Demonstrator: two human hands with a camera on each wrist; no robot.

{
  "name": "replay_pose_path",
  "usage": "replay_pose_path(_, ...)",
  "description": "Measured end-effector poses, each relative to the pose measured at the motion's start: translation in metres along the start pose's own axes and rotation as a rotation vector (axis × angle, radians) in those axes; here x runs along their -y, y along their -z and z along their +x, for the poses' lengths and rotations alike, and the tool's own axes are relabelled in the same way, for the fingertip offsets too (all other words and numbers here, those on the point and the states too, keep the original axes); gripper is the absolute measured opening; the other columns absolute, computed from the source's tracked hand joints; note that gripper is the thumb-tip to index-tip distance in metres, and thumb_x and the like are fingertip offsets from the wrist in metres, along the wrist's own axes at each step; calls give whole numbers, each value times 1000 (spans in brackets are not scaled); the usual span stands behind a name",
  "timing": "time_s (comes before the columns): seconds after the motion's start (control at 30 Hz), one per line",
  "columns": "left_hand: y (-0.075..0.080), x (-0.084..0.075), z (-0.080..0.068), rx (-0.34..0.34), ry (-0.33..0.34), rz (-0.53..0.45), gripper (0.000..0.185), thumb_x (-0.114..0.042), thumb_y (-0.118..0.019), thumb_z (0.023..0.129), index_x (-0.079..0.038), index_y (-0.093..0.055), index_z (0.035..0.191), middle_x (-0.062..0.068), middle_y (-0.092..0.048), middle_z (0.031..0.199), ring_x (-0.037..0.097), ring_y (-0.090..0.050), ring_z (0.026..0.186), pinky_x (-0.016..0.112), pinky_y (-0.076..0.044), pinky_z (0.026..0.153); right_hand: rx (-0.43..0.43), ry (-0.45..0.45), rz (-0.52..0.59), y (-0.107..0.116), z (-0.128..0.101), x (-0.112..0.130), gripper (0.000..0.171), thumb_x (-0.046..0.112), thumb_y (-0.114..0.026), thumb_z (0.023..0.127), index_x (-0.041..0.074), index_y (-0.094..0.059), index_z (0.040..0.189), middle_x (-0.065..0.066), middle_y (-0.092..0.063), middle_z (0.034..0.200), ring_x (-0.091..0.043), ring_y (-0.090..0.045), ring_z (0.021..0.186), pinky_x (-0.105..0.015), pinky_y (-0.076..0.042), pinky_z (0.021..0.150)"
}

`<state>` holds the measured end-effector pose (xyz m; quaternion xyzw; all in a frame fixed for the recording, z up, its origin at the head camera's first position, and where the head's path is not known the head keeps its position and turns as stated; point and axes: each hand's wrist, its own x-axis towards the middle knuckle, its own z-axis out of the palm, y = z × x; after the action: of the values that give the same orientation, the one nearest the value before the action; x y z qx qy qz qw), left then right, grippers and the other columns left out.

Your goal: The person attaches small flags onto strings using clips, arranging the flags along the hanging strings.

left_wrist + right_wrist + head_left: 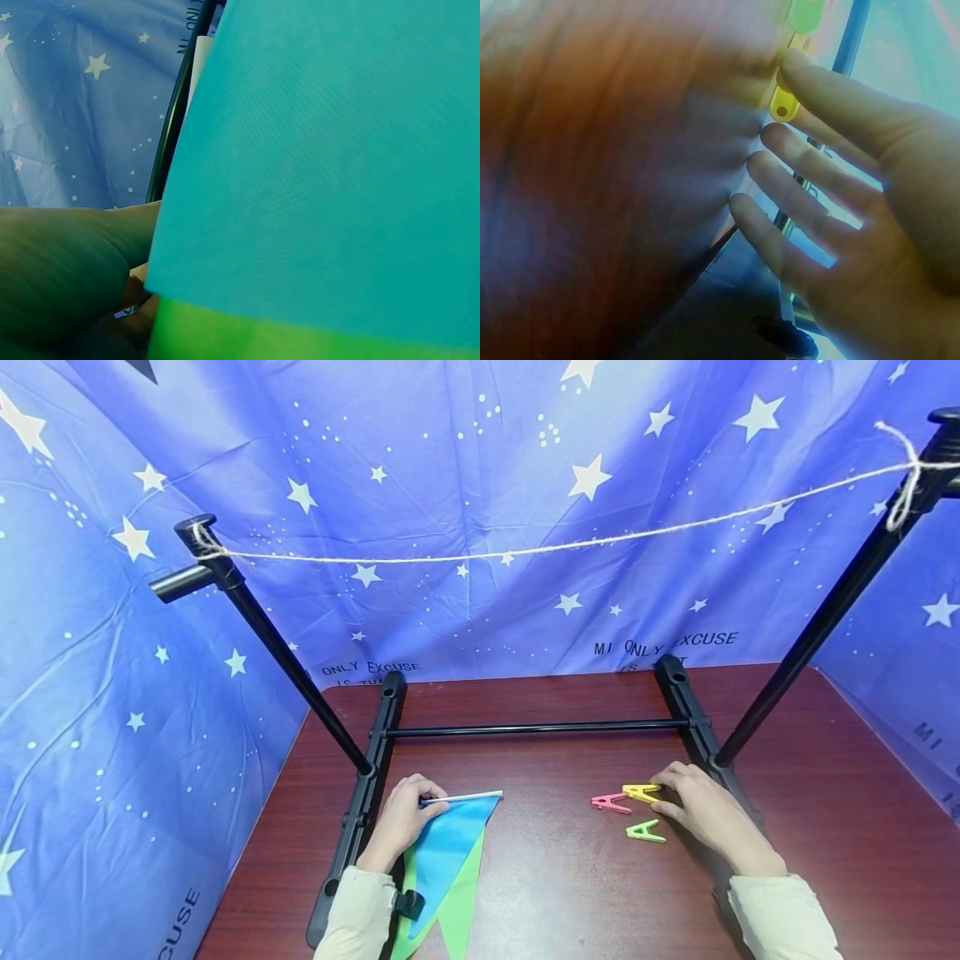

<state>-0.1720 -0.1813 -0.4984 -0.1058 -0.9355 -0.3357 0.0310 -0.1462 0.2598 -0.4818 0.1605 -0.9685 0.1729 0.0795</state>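
My left hand point(402, 821) pinches the top edge of a blue pennant point(448, 839) near its left corner. A thin white strip point(472, 795) runs along that edge. Green pennant fabric point(461, 893) shows beneath the blue; in the left wrist view the blue cloth point(315, 165) fills most of the picture. On the table my right hand point(708, 810) has thumb and forefinger at the handle ends of a yellow clothespin point(640, 792), pinching it. Close by lie a pink clothespin point(611, 803) and a green clothespin point(645, 832).
A black frame stands on the table point(555, 860), with a left post point(288, 664), a right post point(817, 618) and a low crossbar point(540, 727). White string point(465, 557) is tied between the post tops. Starry blue cloth point(465, 460) hangs behind.
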Motion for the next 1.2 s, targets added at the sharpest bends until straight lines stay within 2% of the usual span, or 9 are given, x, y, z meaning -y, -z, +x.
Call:
replay_pose_path(0.37, -1, 1, 0, 1, 5, 11, 4, -15, -79, 84, -16, -75, 85, -4, -65, 90, 19, -57, 92, 43, -48, 86, 12, -31, 23, 0, 1, -1, 24, 14, -83, 78, 5, -73, 98, -4, -66, 94, -27, -60, 92, -50, -50, 81)
replay_pose_path(0.63, -1, 2, 1, 15, 10, 1, 8, -21, -75, 89, -14, -75, 86, -4, -65, 91, 18, -57, 93, 42, -49, 86, 22, -50, 30, -1, 2, -2, 23, 17, -83, 79, 5, -73, 97, -3, -66, 93, -25, -60, 91, -49, -50, 82)
replay_pose_path(1.07, 5, -2, 1, 11, 23, -60, 6, -20, -74, 90, -16, -75, 86, -2, -69, 93, 18, -64, 91, 43, -51, 89, 27, -93, 62, 5, 2, 4, 30, 21, -78, 85, 2, -71, 107, -12, -70, 102, -35, -63, 99, -57, -49, 87)
replay_pose_path(1.2, 8, -5, 0, 3, 21, -79, 6, -24, -74, 90, -19, -75, 86, -5, -71, 90, 13, -65, 87, 39, -53, 85, 9, -95, 76, 7, 2, 5, 30, 21, -77, 85, 2, -71, 108, -13, -69, 104, -36, -63, 101, -57, -49, 88)
